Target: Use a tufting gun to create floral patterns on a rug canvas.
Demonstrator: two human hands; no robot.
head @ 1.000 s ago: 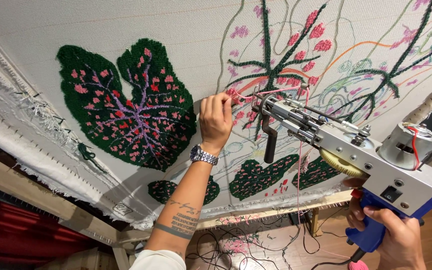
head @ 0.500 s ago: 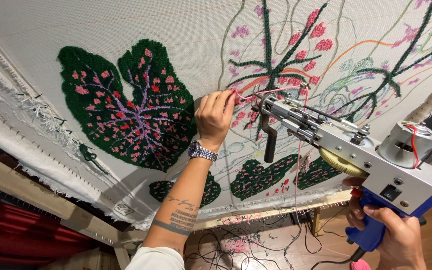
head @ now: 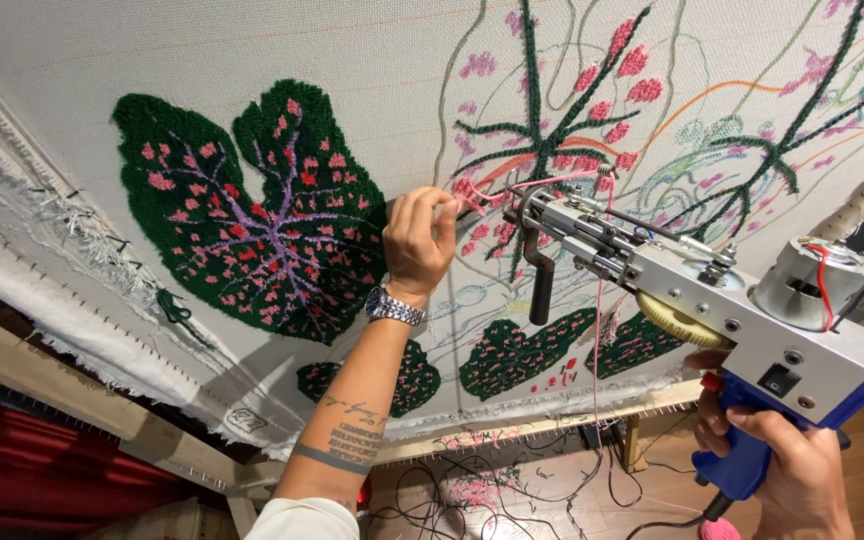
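Observation:
A white tufting cloth (head: 252, 60) stretched on a wooden frame fills the view, with a big dark green tufted leaf (head: 252, 215) dotted in pink. My left hand (head: 419, 240), with a watch on the wrist, pinches pink yarn (head: 537, 183) by the cloth, just left of the gun's needle tip. My right hand (head: 792, 465) grips the blue handle of a silver tufting gun (head: 712, 295), whose nose points at the cloth near pink tufted stems.
Smaller green tufted leaves (head: 522, 355) sit along the cloth's lower edge. The wooden frame bar (head: 552, 425) runs below. Yarn scraps and dark cables (head: 482, 490) lie on the wood floor. Red fabric (head: 42, 470) hangs at the lower left.
My left hand has shifted slightly up and right along the cloth, pulling the pink yarn near the needle. The tufting gun has stayed almost still.

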